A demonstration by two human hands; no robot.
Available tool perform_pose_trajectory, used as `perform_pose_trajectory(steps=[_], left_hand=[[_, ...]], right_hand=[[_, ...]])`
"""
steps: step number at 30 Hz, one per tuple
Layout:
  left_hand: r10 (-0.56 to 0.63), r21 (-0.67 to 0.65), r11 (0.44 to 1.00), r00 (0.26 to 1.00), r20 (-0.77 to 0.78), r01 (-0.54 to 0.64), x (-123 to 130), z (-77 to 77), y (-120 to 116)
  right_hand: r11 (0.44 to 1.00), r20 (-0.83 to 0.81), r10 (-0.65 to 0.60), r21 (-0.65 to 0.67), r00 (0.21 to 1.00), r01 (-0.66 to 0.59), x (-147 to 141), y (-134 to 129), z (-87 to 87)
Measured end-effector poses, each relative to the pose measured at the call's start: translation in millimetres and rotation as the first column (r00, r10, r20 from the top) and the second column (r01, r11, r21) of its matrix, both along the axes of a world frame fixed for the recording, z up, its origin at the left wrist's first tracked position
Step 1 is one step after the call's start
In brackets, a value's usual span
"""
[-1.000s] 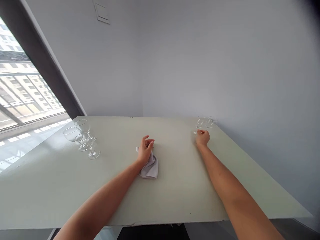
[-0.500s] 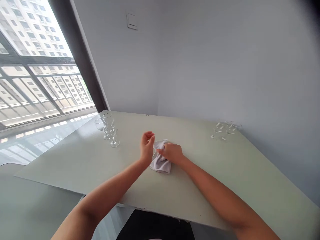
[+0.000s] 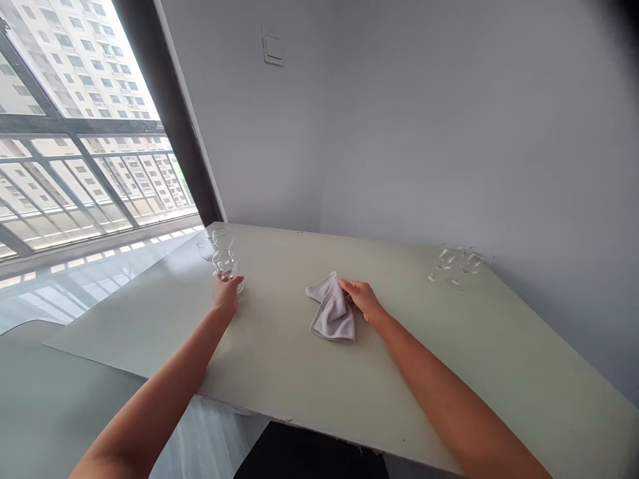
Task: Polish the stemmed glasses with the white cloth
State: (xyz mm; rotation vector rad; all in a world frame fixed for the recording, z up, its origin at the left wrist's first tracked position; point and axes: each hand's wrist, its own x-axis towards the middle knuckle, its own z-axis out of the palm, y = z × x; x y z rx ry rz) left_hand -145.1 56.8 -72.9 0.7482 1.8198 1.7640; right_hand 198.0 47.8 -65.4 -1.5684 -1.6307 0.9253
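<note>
Stretching center-left, the left hand point(image 3: 227, 291) touches a glass point(image 3: 226, 260), its closure unclear; the right hand point(image 3: 364, 299) pinches the cloth point(image 3: 333, 317) at its right edge.

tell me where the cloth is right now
In the head view, the cloth lies mid-table, just left of the right hand, whose fingertips are at its edge.

I'm finding no readable words, labels, brands, numbers or signs anywhere in view. The cloth point(image 3: 335, 314) is showing me plain fabric, the glasses point(image 3: 225, 261) are showing bare clear sides, and the wall switch point(image 3: 273, 47) is carrying no lettering I'm able to make out. The worktop point(image 3: 279, 359) is displaying no writing either.
</note>
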Motion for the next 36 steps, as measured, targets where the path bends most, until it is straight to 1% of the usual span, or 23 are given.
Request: perform_pose_trajectory(steps=[4,6,7,9,10,11,12,14,16,18,21,22,23,25,26,27,28,30,32,33,34,36], left_hand=[[-0.086,-0.049,0.995,0.995,-0.056,0.084,5.5,-3.2,8.4],[-0.136,-0.065,0.990,0.984,-0.118,0.129,14.4,-2.7,7.5],[-0.174,-0.074,0.984,0.973,-0.152,0.164,21.3,-1.7,6.3],[-0.286,-0.101,0.958,0.932,-0.224,0.270,40.4,1.5,3.4],[-0.354,-0.119,0.935,0.898,-0.259,0.334,52.2,3.8,2.3],[-0.421,-0.139,0.907,0.858,-0.295,0.397,64.9,6.4,1.5],[-0.480,-0.159,0.877,0.813,-0.331,0.453,78.2,9.4,1.2],[-0.561,-0.191,0.824,0.724,-0.401,0.533,103.8,15.7,1.7],[-0.589,-0.205,0.798,0.659,-0.468,0.567,124.9,21.1,2.9],[-0.580,-0.199,0.796,0.626,-0.522,0.572,138.9,23.8,3.7],[-0.522,-0.191,0.825,0.588,-0.617,0.532,145.5,21.8,2.9],[-0.503,-0.198,0.834,0.561,-0.658,0.516,144.7,19.9,2.2],[-0.486,-0.209,0.841,0.526,-0.698,0.499,142.9,17.8,1.5],[-0.458,-0.232,0.853,0.459,-0.761,0.467,137.7,14.0,0.0],[-0.451,-0.240,0.858,0.441,-0.776,0.455,135.1,12.7,-0.6],[-0.445,-0.247,0.863,0.431,-0.785,0.440,132.8,11.8,-1.2],[-0.440,-0.254,0.869,0.428,-0.789,0.425,131.0,11.5,-1.6],[-0.438,-0.271,0.876,0.424,-0.793,0.399,129.6,11.9,-2.6],[-0.433,-0.283,0.881,0.402,-0.807,0.380,130.6,13.5,-4.2],[-0.429,-0.288,0.882,0.382,-0.819,0.373,131.8,14.6,-5.4],[-0.423,-0.289,0.882,0.356,-0.834,0.371,133.2,15.7,-6.9],[-0.405,-0.284,0.882,0.297,-0.865,0.377,136.2,17.9,-10.5]], right_hand=[[1.000,0.000,-0.021,-0.022,1.000,0.021,3.5,2.2,1.6],[0.999,0.023,-0.027,-0.039,0.999,0.028,1.3,3.6,2.2],[0.998,0.067,-0.027,-0.048,0.997,0.031,-0.9,4.0,2.7],[0.998,0.219,-0.021,-0.045,0.975,0.032,-7.0,4.1,3.2],[0.999,0.296,-0.020,-0.030,0.955,0.030,-10.6,3.7,3.0],[1.000,0.337,-0.025,-0.006,0.941,0.029,-14.1,3.1,2.4],[0.999,0.334,-0.035,0.021,0.942,0.030,-17.3,2.3,1.3],[0.997,0.217,-0.058,0.063,0.974,0.046,-21.6,1.1,-2.0],[0.995,0.084,-0.073,0.077,0.994,0.067,-21.2,0.7,-4.9],[0.992,-0.019,-0.086,0.087,0.996,0.087,-15.7,1.5,-5.2],[0.985,-0.188,-0.108,0.115,0.976,0.131,-2.6,4.3,0.8],[0.982,-0.273,-0.107,0.121,0.956,0.145,1.2,5.3,4.0],[0.980,-0.379,-0.099,0.123,0.920,0.156,4.1,5.9,7.5],[0.980,-0.601,-0.058,0.117,0.797,0.159,6.7,5.6,14.6],[0.981,-0.681,-0.034,0.118,0.732,0.155,6.6,4.3,18.0],[0.980,-0.721,-0.017,0.124,0.693,0.154,5.9,2.0,21.2],[0.976,-0.717,-0.016,0.139,0.697,0.165,5.0,-1.3,24.3],[0.952,-0.626,-0.064,0.194,0.777,0.235,3.1,-10.8,30.2],[0.903,-0.456,-0.141,0.304,0.879,0.303,0.5,-22.9,35.5],[0.876,-0.356,-0.155,0.381,0.922,0.294,-1.6,-29.3,37.8],[0.852,-0.251,-0.137,0.463,0.958,0.243,-4.8,-35.5,39.7],[0.803,-0.045,-0.029,0.594,0.999,0.050,-13.9,-46.6,41.9]])
